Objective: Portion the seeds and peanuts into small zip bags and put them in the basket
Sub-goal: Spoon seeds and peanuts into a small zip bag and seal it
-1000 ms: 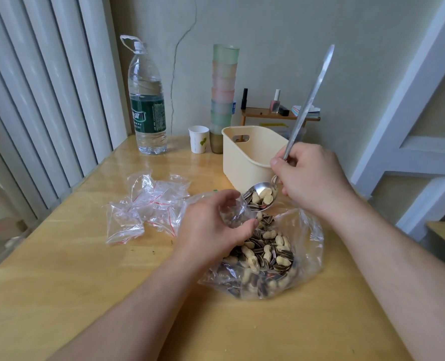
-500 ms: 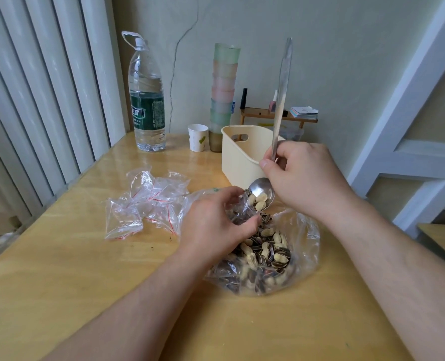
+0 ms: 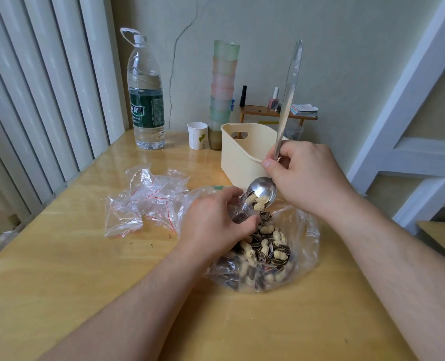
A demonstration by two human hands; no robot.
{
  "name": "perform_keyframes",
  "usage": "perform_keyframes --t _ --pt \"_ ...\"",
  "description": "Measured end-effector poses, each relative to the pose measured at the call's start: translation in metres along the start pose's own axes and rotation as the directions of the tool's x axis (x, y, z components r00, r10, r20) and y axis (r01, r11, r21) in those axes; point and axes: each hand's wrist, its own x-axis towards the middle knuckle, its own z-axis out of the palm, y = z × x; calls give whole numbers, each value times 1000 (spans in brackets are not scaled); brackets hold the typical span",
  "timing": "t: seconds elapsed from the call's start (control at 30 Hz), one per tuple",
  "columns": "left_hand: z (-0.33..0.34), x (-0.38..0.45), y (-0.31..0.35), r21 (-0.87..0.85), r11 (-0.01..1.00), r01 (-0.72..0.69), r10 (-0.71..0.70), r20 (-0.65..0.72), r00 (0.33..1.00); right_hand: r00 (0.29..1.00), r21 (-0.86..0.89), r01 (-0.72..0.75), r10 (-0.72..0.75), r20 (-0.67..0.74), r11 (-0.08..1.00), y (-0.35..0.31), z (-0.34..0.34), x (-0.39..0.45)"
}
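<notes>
One wooden table (image 3: 59,269) beside cracked wall (image 3: 174,61)

spoon (image 3: 263,190) now tipped steeply, bowl down, handle swung from leaning right to near upright. peanuts (image 3: 258,201) slid from the middle of the bowl to its lower lip, spilling toward the small zip bag (image 3: 242,211) pinched by the left hand (image 3: 213,220). right hand (image 3: 304,175) shifted slightly left, closer over the big bag (image 3: 302,238).

Glossy wooden table (image 3: 59,269), shiny metal spoon (image 3: 261,190), clear plastic bags (image 3: 143,204), seemingly matt plastic basket (image 3: 239,157).
</notes>
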Motion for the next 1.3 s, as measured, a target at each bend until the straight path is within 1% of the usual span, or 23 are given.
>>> perform_keyframes --t 0.2,0.33,0.43,0.53,0.7,0.8,0.9,0.97,1.03,1.1,1.17,1.3 --pt "0 0 3 -30 1000 5 -5 0 1000 1000 -22 11 -11 -11 1000 0 -1 1" --pt "-1 1 1 -51 998 35 -36 -15 999 1000 -17 31 -31 4 999 -3 -1 0" --pt "-1 2 0 -54 998 38 -40 -24 999 996 -41 90 -89 13 995 -5 -2 0" --pt "0 2 0 -64 997 36 -38 -30 999 985 -76 169 -170 -13 983 -7 -2 -1" --pt "-1 2 2 -68 998 2 -5 -39 999 970 -105 230 -237 -62 968 -12 -3 -1" --pt "-4 2 2 -89 996 -12 6 -59 998 979 -56 189 -192 -61 980 -12 -6 0" --pt "-6 2 -1 -112 994 -12 3 -81 997 987 15 84 -81 -141 996 -4 -9 0" --pt "-7 2 -1 -126 992 0 -11 -88 996 985 50 11 -2 -171 999 3 -9 -1" --pt "-6 2 0 -153 988 31 -45 -89 995 986 81 -48 60 -154 996 7 -5 -2" --pt "-6 3 0 -209 974 84 -105 -94 990 986 104 -75 90 -139 992 9 -2 -3" --pt "-8 5 -2 -277 951 137 -175 -116 978 988 74 -87 95 -120 993 11 -2 -6" --pt "-13 8 -6 -403 898 176 -264 -174 949 996 -25 -79 79 35 997 19 6 -19"
